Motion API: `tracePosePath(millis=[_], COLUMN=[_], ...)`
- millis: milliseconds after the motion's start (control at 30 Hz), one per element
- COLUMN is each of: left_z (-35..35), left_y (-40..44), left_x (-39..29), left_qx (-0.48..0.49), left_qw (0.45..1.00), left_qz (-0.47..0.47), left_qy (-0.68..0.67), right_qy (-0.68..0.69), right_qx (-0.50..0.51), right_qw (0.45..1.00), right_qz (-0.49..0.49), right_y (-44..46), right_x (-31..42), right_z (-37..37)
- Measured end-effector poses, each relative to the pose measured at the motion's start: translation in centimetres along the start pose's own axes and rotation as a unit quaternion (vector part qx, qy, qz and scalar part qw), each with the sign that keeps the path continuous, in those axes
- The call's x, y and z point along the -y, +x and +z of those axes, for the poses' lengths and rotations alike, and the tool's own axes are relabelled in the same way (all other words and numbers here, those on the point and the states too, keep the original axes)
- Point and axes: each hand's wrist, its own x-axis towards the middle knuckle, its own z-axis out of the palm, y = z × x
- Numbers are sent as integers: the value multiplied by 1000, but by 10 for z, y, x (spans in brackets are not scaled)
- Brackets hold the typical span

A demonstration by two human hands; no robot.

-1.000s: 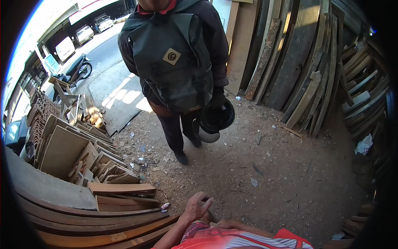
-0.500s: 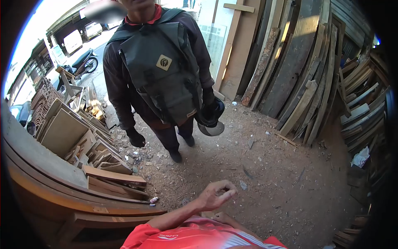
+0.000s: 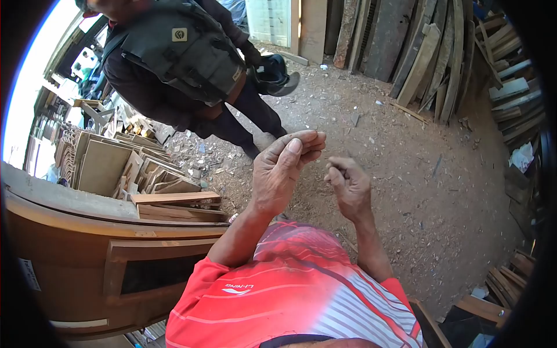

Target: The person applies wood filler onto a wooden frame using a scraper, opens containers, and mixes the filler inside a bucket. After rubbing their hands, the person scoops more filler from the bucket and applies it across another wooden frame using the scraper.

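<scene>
Just apart, left hand [image 3: 282,171] raised, right hand [image 3: 352,190] loosely curled

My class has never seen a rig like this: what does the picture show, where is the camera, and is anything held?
There is no machine, just someone's bare hands. The camera sits on that person's head, looking forward and down, so the red-and-white jersey is the wearer's own. The left hand and right hand are raised, half-curled; I see nothing clearly held in either. Ahead, another person wears a backpack in front and holds a helmet. Small scraps litter the dirt floor; wooden planks stand beyond.
</scene>
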Motion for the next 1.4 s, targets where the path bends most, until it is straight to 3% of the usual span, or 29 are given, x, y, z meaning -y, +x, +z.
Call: tracePosePath(millis=[167, 300, 367, 500, 600, 700, 833, 1067, 1267, 1400], left_z=[24, 45, 43, 28, 18, 0, -23, -38, -55, -56], left_y=[-9, -25, -27, -36, -57, -76, -84, -87, -84, -77], left_x=[20, 18, 22, 32, 28, 41, 42, 33, 32, 25], left_qx=[5, 8, 44, 83, 97, 99, 95, 109, 118, 142], left_qw=[999, 976, 931, 885, 880, 847, 854, 865, 885, 881], left_qz=[5, 20, 96, 155, 113, 128, 95, 41, -2, -22], left_qy=[52, 218, 348, 431, 451, 506, 503, 487, 451, 451], right_qy=[-140, -136, -165, -66, -37, 47, 96, 128, 79, 141], right_qx=[-87, -83, -83, -42, -8, 13, 44, 64, 70, 70], right_qw=[964, 972, 960, 993, 998, 999, 992, 986, 990, 981], right_qz=[-209, -174, -211, -93, -48, 17, 74, 90, 96, 113], right_y=[17, 18, 11, 1, -14, -33, -37, -29, -27, -16], right_x=[74, 76, 68, 57, 37, 7, 10, -5, -21, -4], right_z=[-25, -28, -28, -22, -17, -5, 7, 24, 34, 43])
